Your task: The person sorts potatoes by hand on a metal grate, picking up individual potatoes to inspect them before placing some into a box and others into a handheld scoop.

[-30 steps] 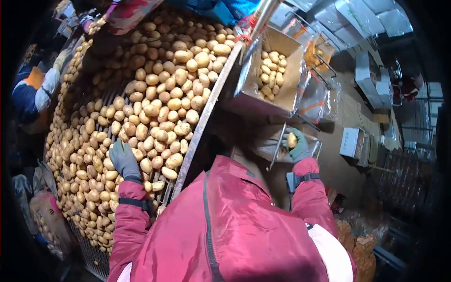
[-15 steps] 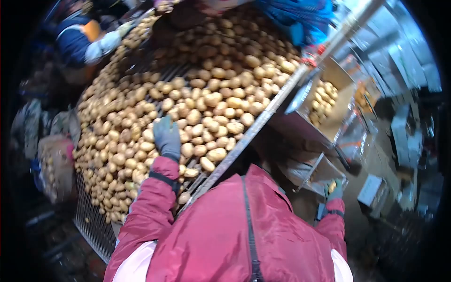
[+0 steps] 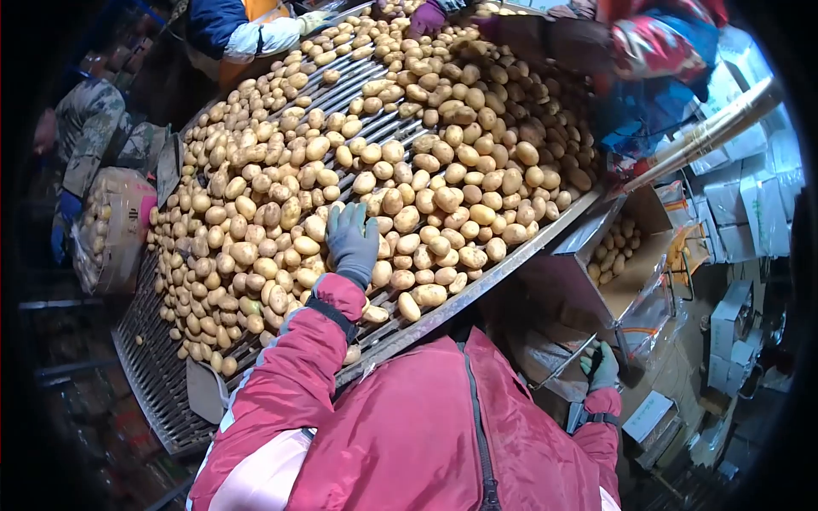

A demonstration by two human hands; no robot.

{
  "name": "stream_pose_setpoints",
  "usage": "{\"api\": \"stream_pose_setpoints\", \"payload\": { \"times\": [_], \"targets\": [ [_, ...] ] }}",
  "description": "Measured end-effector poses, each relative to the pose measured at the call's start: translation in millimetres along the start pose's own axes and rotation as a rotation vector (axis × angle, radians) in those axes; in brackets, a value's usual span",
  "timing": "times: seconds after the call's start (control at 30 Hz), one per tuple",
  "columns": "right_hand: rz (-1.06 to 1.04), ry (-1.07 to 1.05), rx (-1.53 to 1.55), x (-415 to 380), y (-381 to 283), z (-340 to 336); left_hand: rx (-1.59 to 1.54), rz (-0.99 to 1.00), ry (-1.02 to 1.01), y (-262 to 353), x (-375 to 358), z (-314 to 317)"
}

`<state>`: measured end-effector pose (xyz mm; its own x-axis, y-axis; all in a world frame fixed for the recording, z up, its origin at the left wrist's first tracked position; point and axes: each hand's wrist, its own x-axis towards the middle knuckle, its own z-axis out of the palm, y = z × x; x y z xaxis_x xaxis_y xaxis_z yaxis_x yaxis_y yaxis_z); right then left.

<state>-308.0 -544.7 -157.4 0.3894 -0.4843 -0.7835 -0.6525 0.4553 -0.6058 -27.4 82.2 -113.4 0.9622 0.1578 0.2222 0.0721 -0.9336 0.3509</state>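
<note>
The left hand point(image 3: 353, 243), covered by a grey-green glove, is laid over the potatoes point(image 3: 452, 198) near the centre of the frame. Its fingers are stretched out and parted a little, with the back of the glove turned up, and nothing is seen gripped by it. The potatoes are spread in a broad heap from the left of the frame to the upper right, over a slatted table point(image 3: 141, 349) whose dark bars are exposed in the upper middle and at the lower left. The near side of the table is bounded by a straight rim point(image 3: 477, 300).

The right hand point(image 3: 601, 366), also gloved, is held low at the right of the frame, just beside a thin metal bar point(image 3: 566, 364). Its thumb and fingers are set apart, with a dark gap between them (the palm is partly lost in shadow). Above it, a cardboard box point(image 3: 641, 289) is partly filled with more potatoes; a white carton point(image 3: 649, 416) is placed on the floor at the lower right.

At the top edge, a co-worker's purple glove point(image 3: 428, 17) is rested among the potatoes, and a pale sleeve point(image 3: 279, 37) is extended towards the table from the upper left.
</note>
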Motion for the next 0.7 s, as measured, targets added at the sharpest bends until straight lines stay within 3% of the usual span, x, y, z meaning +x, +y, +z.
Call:
{"api": "stream_pose_setpoints", "payload": {
  "times": [0.07,0.13,0.27,0.37,0.4,0.47,0.53,0.57,0.6,0.67,0.7],
  "targets": [
    [-0.041,-0.07,-0.079,-28.5,-37.0,68.6,-0.014,-0.006,0.024,-3.1,0.1,3.4],
    [-0.061,-0.288,-0.123,-38.9,-61.7,125.4,-0.037,0.007,0.039,-2.5,-0.7,3.3],
    [0.092,-0.572,-0.05,-90.1,-103.3,248.9,-0.011,0.01,0.022,7.1,-0.8,-8.8],
    [-0.093,-0.747,-0.27,-102.4,-111.2,314.9,-0.028,0.007,0.005,9.7,0.3,-15.4],
    [-0.301,-0.795,-0.499,-82.8,-101.6,324.9,-0.037,0.014,-0.005,10.9,2.0,-17.8],
    [-0.112,-0.845,-0.515,-133.1,-132.5,364.2,-0.038,-0.003,-0.015,11.8,2.6,-19.8],
    [-0.048,-0.926,-0.483,-127.2,-124.8,382.0,-0.039,-0.018,-0.033,13.1,2.9,-20.7],
    [-0.313,-1.044,-0.661,-118.2,-119.6,386.1,-0.038,-0.004,-0.02,13.7,3.2,-20.7],
    [-0.264,-1.068,-0.654,-126.6,-125.2,390.7,-0.036,0.011,-0.006,14.1,5.2,-20.6],
    [0.116,-1.06,-0.479,-123.5,-126.2,394.3,-0.072,-0.064,-0.012,14.6,10.5,-19.2],
    [0.122,-1.062,-0.478,-115.5,-123.6,393.6,-0.118,-0.13,-0.017,16.7,15.3,-16.3]
  ]
}}
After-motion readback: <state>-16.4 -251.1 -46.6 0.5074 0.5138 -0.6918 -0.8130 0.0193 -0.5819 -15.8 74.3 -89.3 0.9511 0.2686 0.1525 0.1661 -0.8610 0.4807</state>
